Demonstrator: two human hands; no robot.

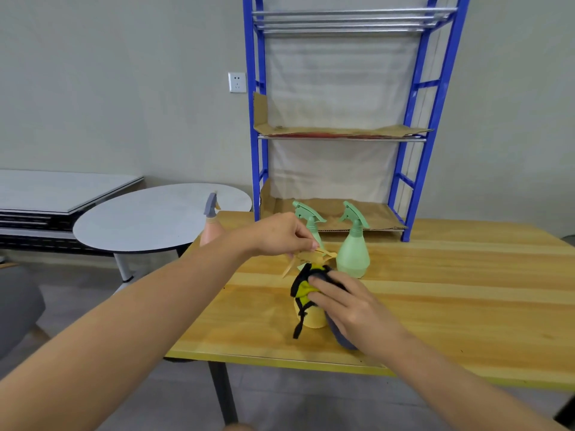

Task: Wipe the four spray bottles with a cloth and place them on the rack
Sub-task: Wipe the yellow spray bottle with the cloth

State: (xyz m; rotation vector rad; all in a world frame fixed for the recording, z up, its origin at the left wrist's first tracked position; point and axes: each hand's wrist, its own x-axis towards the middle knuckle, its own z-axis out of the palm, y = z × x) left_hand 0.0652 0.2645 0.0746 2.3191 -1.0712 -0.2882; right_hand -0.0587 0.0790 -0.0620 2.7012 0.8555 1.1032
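Observation:
A yellow spray bottle (314, 318) stands on the wooden table (451, 306). My left hand (280, 233) pinches its tan spray head from above. My right hand (348, 303) presses a yellow, black and grey cloth (306, 289) against the bottle's side, fingers curled round the cloth. Two green spray bottles stand behind it: one (353, 244) in full view, the other (306, 219) partly hidden by my left hand. A pink bottle with a grey head (211, 227) stands at the table's left far corner. The blue rack (410, 169) rises at the table's back, its shelves lined with cardboard.
A round white table (149, 219) stands left of the wooden table, with a low white bench (56, 188) behind it. A grey seat (15, 303) shows at the left edge. A wall socket (237, 82) is beside the rack.

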